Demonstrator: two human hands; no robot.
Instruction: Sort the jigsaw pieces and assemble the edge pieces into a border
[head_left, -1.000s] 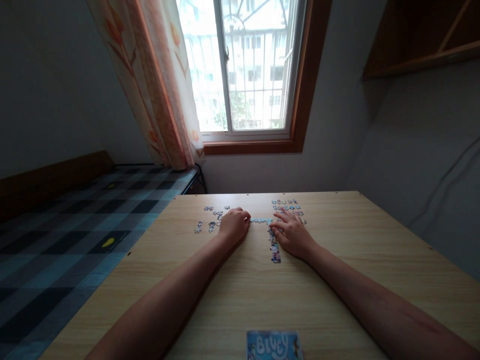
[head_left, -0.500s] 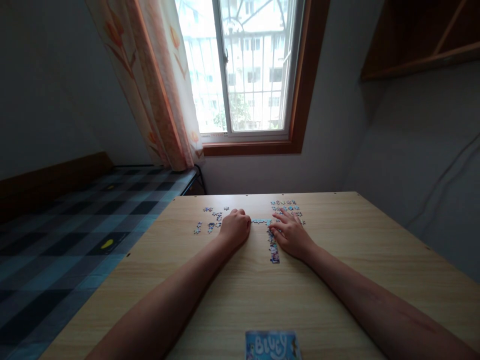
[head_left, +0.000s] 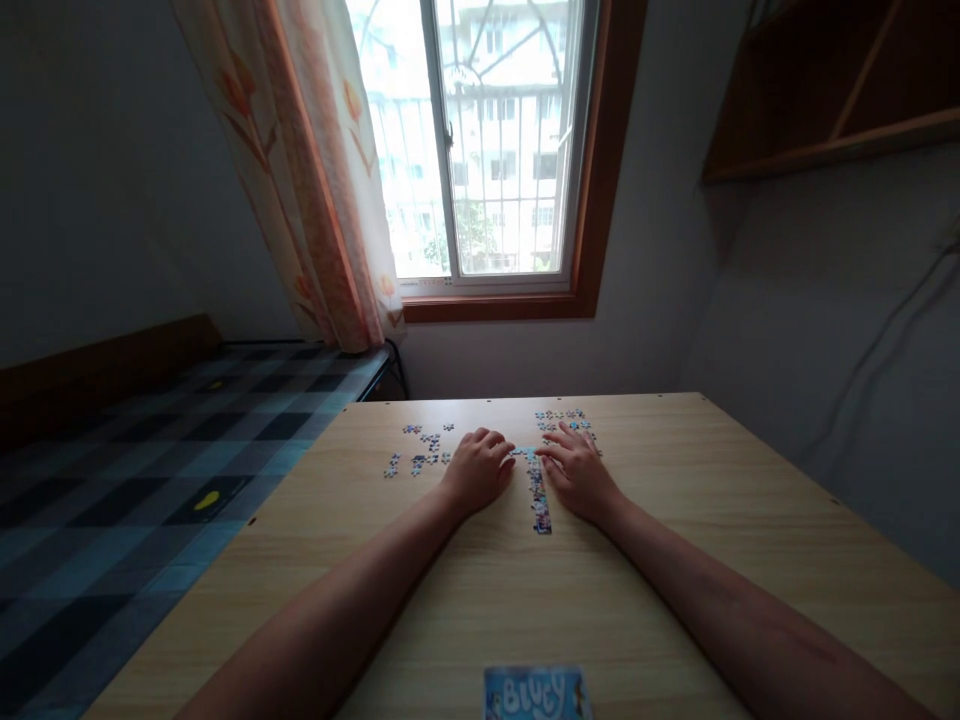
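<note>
Joined jigsaw pieces [head_left: 540,505] form a narrow strip running toward me, with a short row of pale blue puzzle pieces [head_left: 525,454] at its far end. At the left end of that row lies my left hand [head_left: 480,470], fingers somewhat bent and apart, covering part of it. My right hand [head_left: 577,472] rests beside the strip's upper right side, fingers spread and fingertips close to the row. Whether any piece sits under either hand is hidden.
Loose puzzle pieces [head_left: 427,450] lie left of my left hand, and several more pieces [head_left: 559,415] sit beyond my right hand. A blue "Bluey" box [head_left: 536,692] is at the near edge of view. A bed [head_left: 187,480] adjoins the wooden table [head_left: 675,520] on the left.
My left hand has shifted right along the blue row, and its fingers have spread from a more curled pose. My right hand stays nearly in place. The view has tilted slightly.
</note>
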